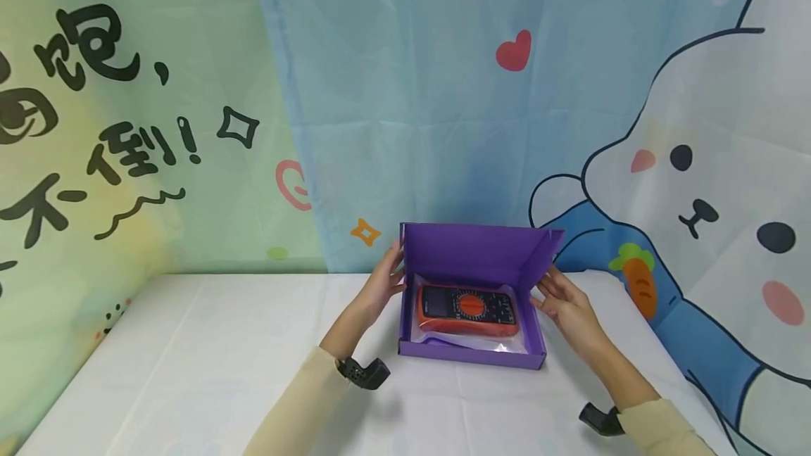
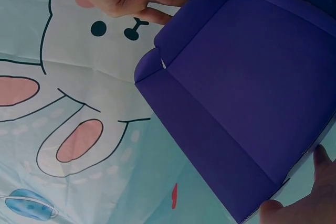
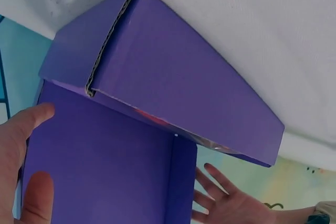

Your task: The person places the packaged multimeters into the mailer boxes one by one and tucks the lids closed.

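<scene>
A purple cardboard box point(image 1: 472, 355) lies on the white table with its lid point(image 1: 475, 252) raised at the back. Inside it, an orange and black multimeter point(image 1: 469, 309) rests in clear plastic wrapping point(image 1: 512, 343). At the box's left side, my left hand point(image 1: 380, 288) touches the raised lid with its fingers spread. My right hand point(image 1: 568, 307) is at the opposite side, its fingers extended along the lid's side flap point(image 1: 546, 259). Both wrist views show the lid's purple inside point(image 2: 257, 77) between the hands, and the right wrist view shows the box's outer wall point(image 3: 184, 72).
The white tabletop point(image 1: 190, 364) extends left and in front of the box. Behind it hangs a printed cloth point(image 1: 412, 104) with hearts, lettering and a large cartoon rabbit. A black wrist device point(image 1: 364, 373) sits on the left forearm, and another black device point(image 1: 600, 419) on the right.
</scene>
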Demonstrator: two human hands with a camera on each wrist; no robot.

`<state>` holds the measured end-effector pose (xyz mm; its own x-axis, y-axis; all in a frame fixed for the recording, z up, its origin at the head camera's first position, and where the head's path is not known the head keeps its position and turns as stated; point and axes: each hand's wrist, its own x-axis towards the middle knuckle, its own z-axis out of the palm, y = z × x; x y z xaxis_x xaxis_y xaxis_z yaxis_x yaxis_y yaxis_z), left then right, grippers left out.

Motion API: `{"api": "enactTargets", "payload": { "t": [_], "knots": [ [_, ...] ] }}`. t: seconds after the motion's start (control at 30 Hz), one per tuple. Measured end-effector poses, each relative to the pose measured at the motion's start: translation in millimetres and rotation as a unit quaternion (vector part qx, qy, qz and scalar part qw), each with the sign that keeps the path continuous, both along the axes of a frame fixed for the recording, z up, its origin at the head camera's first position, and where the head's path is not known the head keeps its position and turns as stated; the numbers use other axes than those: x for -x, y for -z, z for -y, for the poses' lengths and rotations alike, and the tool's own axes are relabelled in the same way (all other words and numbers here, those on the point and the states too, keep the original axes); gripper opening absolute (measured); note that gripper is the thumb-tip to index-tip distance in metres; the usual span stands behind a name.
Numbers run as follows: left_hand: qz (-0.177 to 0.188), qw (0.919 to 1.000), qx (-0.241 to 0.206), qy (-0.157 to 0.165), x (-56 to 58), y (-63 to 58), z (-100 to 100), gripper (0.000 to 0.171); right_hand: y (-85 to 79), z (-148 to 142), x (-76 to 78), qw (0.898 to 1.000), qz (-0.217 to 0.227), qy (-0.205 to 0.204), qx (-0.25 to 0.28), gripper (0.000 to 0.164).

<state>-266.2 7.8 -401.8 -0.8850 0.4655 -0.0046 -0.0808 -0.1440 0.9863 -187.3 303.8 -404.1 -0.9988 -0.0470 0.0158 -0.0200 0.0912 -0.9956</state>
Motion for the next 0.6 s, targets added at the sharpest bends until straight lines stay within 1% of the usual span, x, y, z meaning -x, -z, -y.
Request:
{"api": "enactTargets", "payload": {
  "t": [0.07, 0.17, 0.27, 0.4, 0.5, 0.6],
  "knots": [
    [-0.002, 1.0, 0.0, -0.002, 0.4, 2.4, 0, 0.064, 1.2, -1, -0.8, 1.0, -0.001, -0.002, 0.005, 0.072],
    [-0.001, 1.0, 0.004, 0.006, 1.8, 2.1, 1, 0.062, 0.6, -1, -1.6, 1.0, -0.006, -0.01, 0.014, 0.07],
    [0.002, 0.9999, 0.013, 0.006, 5.0, -3.6, 1, 0.062, -4.4, -1, 0.5, 1.0, -0.006, -0.022, 0.016, 0.069],
    [0.01, 0.9996, 0.026, -0.004, 8.7, -9.6, -2, 0.065, -12.4, 1, 3.8, 0.999, 0.007, -0.027, 0.017, 0.068],
    [0.009, 0.999, 0.043, -0.01, 9.2, -10.2, -1, 0.066, -11.9, 1, 4.4, 0.999, 0.022, -0.019, 0.041, 0.062],
    [-0.007, 0.9984, 0.055, -0.012, 9.8, -7.6, 0, 0.064, -5.5, -3, 1.8, 0.995, 0.015, -0.014, 0.095, 0.056]
  ]
}}
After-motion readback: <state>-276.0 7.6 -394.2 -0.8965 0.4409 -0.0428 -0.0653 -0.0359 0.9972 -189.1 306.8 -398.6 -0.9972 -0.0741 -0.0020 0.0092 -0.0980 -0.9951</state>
